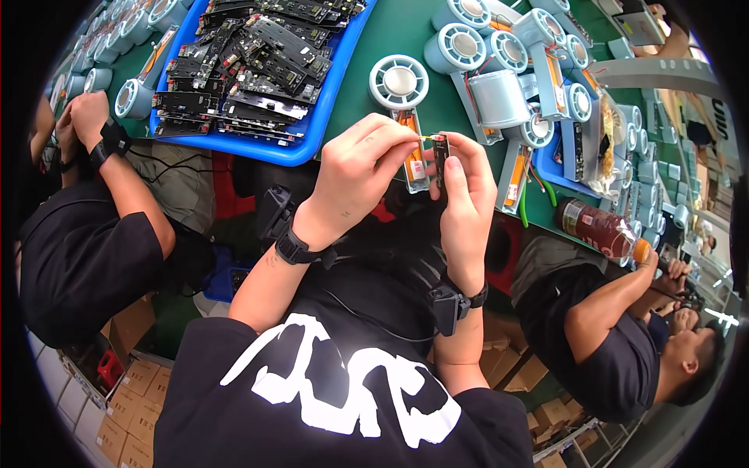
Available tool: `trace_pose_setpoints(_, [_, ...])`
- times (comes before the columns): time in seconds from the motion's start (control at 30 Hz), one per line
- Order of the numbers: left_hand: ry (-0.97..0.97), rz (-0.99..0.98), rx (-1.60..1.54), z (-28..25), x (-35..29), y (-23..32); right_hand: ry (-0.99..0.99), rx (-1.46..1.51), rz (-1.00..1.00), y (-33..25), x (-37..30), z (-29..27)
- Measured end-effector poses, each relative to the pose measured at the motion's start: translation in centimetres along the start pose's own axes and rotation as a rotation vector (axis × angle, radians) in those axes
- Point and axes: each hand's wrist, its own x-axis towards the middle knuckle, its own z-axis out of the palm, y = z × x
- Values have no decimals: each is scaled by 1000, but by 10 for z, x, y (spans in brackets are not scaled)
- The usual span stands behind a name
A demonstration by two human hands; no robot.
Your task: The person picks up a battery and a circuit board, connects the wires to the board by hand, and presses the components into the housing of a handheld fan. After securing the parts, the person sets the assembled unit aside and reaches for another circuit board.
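My right hand [468, 191] holds a narrow black circuit board [441, 160] upright between thumb and fingers. The fingertips of my left hand [359, 168] are pinched together at the board's top end, on a thin wire [426, 138]; its tip is too small to make out. Just beyond my hands lies a light-blue handheld fan body [399, 82] with a round, spoked head. Its open handle [416, 165] points toward me and shows an orange battery with a white label, partly hidden by my left fingers.
A blue tray [310, 148] piled with black circuit boards stands at left on the green table [355, 97]. More fan bodies [499, 97] are heaped at right, near green-handled pliers [544, 186] and a dark drink bottle [597, 228]. Co-workers sit on both sides.
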Motion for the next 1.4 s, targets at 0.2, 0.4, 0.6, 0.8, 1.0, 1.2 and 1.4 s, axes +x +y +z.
trace_pose_setpoints(0.2, [24,-56,-41,1,2,4,10,-108,-126,2,1,4])
trace_pose_setpoints(0.4, [-4,-30,-39,1,3,-2,-5,-91,-124,2,2,5])
trace_pose_setpoints(0.6, [-18,71,58,3,5,-9,-2,-133,-140,3,4,5])
trace_pose_setpoints(0.8, [-12,38,33,4,5,-7,33,-209,-242,8,4,7])
trace_pose_setpoints(1.0, [-33,-36,-24,4,5,-5,30,-203,-323,17,5,6])
trace_pose_setpoints(1.2, [-25,-88,-135,7,7,-4,4,-223,-501,27,9,2])
trace_pose_setpoints(1.4, [-25,-68,-197,6,7,-8,-2,-321,-545,23,13,1])
